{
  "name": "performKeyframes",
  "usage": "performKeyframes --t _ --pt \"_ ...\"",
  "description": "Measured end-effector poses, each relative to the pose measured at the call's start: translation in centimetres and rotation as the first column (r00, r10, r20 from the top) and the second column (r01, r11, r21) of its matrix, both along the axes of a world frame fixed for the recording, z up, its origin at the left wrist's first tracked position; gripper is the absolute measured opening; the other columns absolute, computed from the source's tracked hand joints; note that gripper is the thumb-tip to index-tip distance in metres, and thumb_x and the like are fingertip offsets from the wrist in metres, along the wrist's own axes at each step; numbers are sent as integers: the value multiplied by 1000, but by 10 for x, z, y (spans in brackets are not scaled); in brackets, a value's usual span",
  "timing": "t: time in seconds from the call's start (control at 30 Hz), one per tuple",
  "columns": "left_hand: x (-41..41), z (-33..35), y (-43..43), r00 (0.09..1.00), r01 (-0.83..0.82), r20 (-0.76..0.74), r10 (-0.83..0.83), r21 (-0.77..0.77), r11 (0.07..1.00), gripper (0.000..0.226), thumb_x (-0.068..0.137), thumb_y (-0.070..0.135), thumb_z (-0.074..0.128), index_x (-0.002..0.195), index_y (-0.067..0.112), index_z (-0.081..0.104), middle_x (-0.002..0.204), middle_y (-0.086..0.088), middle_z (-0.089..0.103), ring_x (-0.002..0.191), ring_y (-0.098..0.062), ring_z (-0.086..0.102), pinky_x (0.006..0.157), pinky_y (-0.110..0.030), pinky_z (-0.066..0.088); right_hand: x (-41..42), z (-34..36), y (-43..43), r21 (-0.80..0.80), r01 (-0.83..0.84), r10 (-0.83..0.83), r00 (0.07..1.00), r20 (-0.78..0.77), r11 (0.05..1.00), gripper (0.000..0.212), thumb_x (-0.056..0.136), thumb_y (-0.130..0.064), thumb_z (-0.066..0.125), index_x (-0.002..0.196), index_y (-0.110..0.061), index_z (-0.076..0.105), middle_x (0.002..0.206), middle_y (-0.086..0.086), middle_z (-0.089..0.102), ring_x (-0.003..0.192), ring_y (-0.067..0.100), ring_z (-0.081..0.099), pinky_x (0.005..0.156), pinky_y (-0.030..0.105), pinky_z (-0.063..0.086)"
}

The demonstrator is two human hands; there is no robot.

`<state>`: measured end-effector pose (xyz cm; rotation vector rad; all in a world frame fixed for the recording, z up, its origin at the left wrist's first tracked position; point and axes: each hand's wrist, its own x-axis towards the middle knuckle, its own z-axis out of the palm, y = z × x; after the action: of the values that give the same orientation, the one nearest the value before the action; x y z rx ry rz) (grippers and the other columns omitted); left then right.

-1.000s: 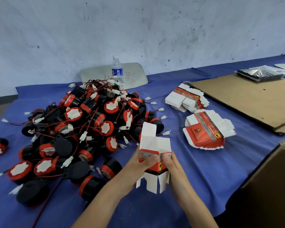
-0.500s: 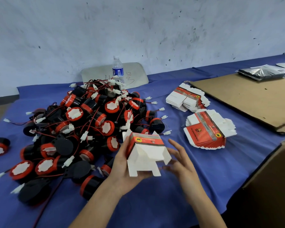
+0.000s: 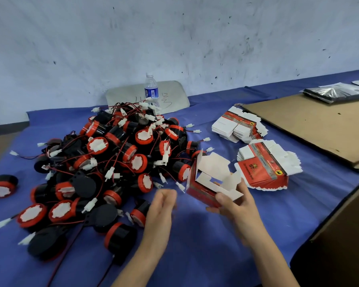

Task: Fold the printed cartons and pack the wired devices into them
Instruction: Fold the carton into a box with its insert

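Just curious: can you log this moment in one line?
phase: folding | right hand: grips carton | left hand: empty, beside device pile | carton flaps: open

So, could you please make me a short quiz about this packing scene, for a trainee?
1. True or false: the right hand holds the half-folded red and white printed carton.
2. The clear plastic water bottle stands: A) behind the pile of black and red round wired devices; B) inside a carton; C) on the floor.
3. How many stacks of flat printed cartons lie on the blue tablecloth?
Key: 1 true; 2 A; 3 two.
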<state>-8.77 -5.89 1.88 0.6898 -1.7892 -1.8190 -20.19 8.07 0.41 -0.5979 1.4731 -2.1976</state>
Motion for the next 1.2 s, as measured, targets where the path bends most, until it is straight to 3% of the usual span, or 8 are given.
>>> performKeyframes --t 0.1,0.17,0.27,0.37,0.47,0.97,1.1,1.2 --pt "-5 9 -9 979 132 -137 -152 -145 981 77 67 69 62 135 51 31 131 29 45 121 16 42 95 -14 40 3 0 0 84 -119 122 992 -31 989 50 65 -36 80 112 -33 63 122 8 63 107 30 65 69 40 57" --pt "-15 16 -6 941 259 -177 -287 -168 951 89 65 71 66 141 50 24 138 23 46 128 7 42 98 -17 42 7 0 -4 113 -146 153 987 -50 983 50 66 -37 80 113 -34 62 121 8 63 107 30 65 68 41 57" --pt "-23 17 3 936 221 -239 -260 -178 959 59 74 55 64 127 36 46 118 18 63 110 -1 60 82 -16 49 14 4 -9 100 -158 161 987 -23 982 58 67 -42 81 119 -32 59 120 7 64 106 31 66 66 45 58" --pt "-26 13 11 939 126 -303 -166 -148 981 47 77 54 59 117 31 49 106 19 65 96 0 64 73 -16 51 18 10 -14 77 -175 175 985 2 982 80 69 -68 71 131 -23 50 122 13 63 105 36 66 71 59 56" --pt "-26 13 17 940 69 -324 -105 -121 990 45 78 53 58 115 30 48 104 21 64 93 1 64 71 -16 51 20 15 -18 24 -173 171 983 60 985 76 77 -77 51 132 -24 52 122 13 64 106 37 65 76 62 55" --pt "-23 5 22 952 -14 -302 -47 -195 981 31 91 17 39 119 23 51 110 13 61 101 -10 59 86 -25 49 34 15 -26 -51 23 -17 992 122 998 20 94 -27 57 111 -23 66 111 17 65 95 30 67 63 46 57" --pt "-24 6 21 954 -11 -292 -59 -230 973 38 86 10 36 116 28 53 111 15 61 104 -10 57 89 -25 47 35 16 -24 -59 31 -27 997 70 998 36 100 -7 43 120 -31 60 120 6 64 100 27 67 65 50 58" --pt "-24 8 21 954 -12 -292 -62 -248 969 43 86 8 36 119 31 53 116 16 61 112 -9 56 94 -23 44 34 20 -23 -42 14 -14 1000 -6 999 33 99 -20 51 126 -37 59 125 0 62 99 27 68 66 48 58"
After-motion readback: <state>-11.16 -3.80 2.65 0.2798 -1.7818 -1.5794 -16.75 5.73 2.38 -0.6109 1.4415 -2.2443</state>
